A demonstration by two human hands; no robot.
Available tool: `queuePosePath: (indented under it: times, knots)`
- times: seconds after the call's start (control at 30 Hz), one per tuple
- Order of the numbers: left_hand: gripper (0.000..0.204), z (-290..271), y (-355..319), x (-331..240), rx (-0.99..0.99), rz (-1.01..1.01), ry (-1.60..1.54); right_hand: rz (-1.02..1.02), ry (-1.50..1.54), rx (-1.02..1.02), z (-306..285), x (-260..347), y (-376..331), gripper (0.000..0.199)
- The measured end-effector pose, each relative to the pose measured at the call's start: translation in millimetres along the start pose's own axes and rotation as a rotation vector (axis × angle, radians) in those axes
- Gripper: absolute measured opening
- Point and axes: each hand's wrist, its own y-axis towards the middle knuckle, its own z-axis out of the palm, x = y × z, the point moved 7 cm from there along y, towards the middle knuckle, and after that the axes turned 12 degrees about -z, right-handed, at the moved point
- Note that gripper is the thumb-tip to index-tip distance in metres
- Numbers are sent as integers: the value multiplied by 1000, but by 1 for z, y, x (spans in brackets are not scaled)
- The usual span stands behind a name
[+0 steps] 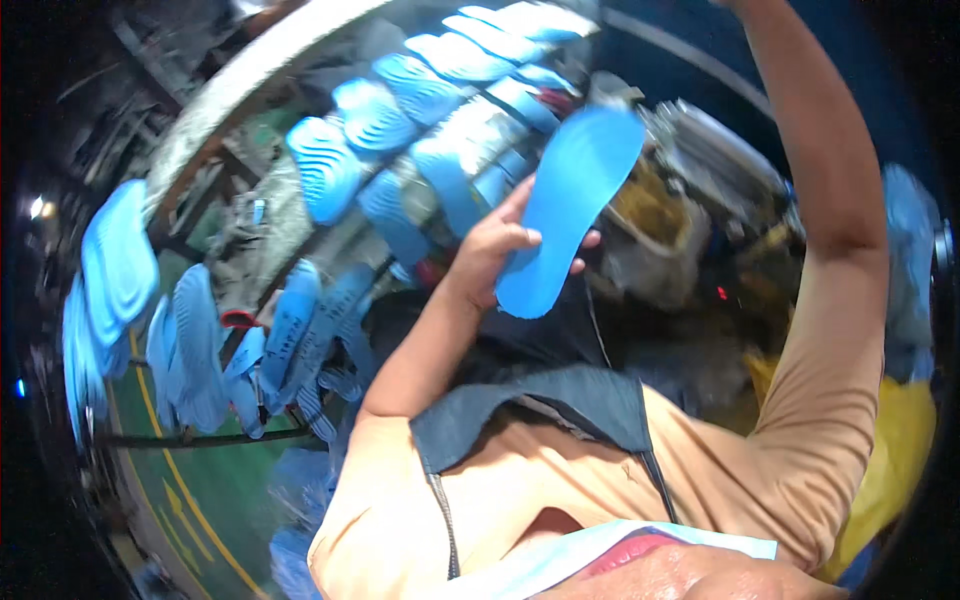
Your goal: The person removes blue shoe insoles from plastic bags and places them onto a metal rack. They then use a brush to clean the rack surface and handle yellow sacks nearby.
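Observation:
A blue shoe insole (575, 205) is in my left hand (500, 245). My thumb lies on its near face, and fingertips show past its far edge. The insole is held up tilted, its wider end away from me. My right arm stretches up along the right side, and its hand is cut off by the top edge. Beyond my left hand, stacks of blue insoles (375, 115) lie in rows on a worktable. Closer in, more blue insoles (445, 185) sit beside the rows.
At the left, bundles of blue insoles (120, 255) and marked blue insoles (300, 340) stand on a rack above a green floor (215, 480) with yellow lines. An open bag (655, 235) with yellowish contents is right of the held insole. A yellow bag (890, 450) lies far right.

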Motion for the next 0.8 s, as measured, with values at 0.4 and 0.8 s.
queuePosePath:
  times: [0.4, 0.8]
  knots:
    - [48, 39, 104, 83, 19, -353, -62, 306, 185, 332, 38, -31, -140, 32]
    - [39, -53, 50, 58, -420, -171, 555, 531, 1239, 675, 204, -91, -221, 33]
